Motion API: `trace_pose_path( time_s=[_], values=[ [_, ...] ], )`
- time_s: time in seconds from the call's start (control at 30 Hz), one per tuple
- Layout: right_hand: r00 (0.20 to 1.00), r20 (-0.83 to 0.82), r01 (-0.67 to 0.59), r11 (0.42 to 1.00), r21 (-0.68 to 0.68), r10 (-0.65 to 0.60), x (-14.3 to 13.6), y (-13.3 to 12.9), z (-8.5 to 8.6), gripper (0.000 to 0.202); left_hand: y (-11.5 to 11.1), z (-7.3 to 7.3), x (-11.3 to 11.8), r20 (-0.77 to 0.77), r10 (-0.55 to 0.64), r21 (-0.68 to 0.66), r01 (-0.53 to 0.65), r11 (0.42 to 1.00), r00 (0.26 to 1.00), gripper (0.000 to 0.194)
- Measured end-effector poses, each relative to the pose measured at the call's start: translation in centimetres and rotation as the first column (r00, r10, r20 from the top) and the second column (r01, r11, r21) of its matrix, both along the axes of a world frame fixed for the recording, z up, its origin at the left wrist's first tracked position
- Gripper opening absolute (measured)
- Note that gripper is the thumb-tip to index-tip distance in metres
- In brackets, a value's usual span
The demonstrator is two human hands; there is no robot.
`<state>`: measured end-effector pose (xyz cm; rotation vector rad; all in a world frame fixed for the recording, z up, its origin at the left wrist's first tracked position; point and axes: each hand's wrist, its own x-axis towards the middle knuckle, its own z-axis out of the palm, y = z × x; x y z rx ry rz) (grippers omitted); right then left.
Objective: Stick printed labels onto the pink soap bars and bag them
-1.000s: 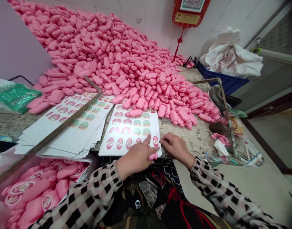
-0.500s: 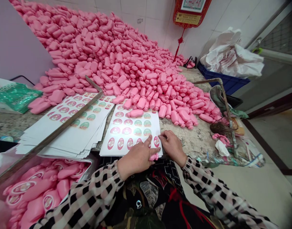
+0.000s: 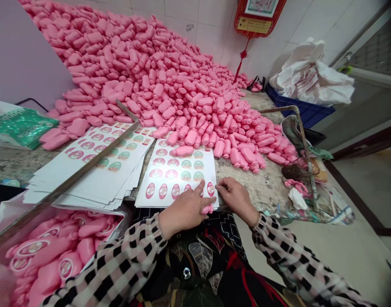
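A sheet of stickers point(image 3: 160, 183) lies at the table's front edge, with rows of pink and green labels and a bottom row of pink ovals. My left hand point(image 3: 184, 212) rests over its lower right, index finger stretched onto the paper, the other fingers closed around a small pink bottle point(image 3: 208, 209). Most of that bottle is hidden by the hand. Beside the last oval sticker point(image 3: 210, 189), my right hand point(image 3: 236, 197) has thumb and forefinger pinched together at the sheet's right edge. What lies between those fingertips is too small to tell.
A huge heap of pink bottles point(image 3: 144, 72) covers the back of the table. More sticker sheets point(image 3: 83, 183) are stacked on the left under a rusty metal bar point(image 3: 96, 158). Labelled bottles point(image 3: 44, 251) fill a bag at lower left. A blue crate point(image 3: 297, 104) stands at back right.
The view has shifted slightly. My right hand has moved a little to the right with its fingertips still at the sheet's edge; my left hand keeps its hold on the bottle.
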<state>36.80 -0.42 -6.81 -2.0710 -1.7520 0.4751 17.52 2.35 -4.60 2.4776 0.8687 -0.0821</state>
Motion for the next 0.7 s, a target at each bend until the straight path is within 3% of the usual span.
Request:
trace_pose_path(
  time_s=[0.3, 0.7],
  values=[
    [0.997, -0.076, 0.021, 1.000, -0.004, -0.021, 0.0, -0.4, -0.5, 0.019, 0.2, -0.2, -0.1, 0.021, -0.013, -0.028, 0.013, 1.000, 1.000, 0.056],
    [0.989, 0.068, 0.130, 0.991, -0.022, -0.128, -1.3, -0.2, 0.9, 0.021, 0.9, 0.4, 0.2, -0.019, -0.093, -0.025, 0.093, 0.995, 0.995, 0.059]
  ],
)
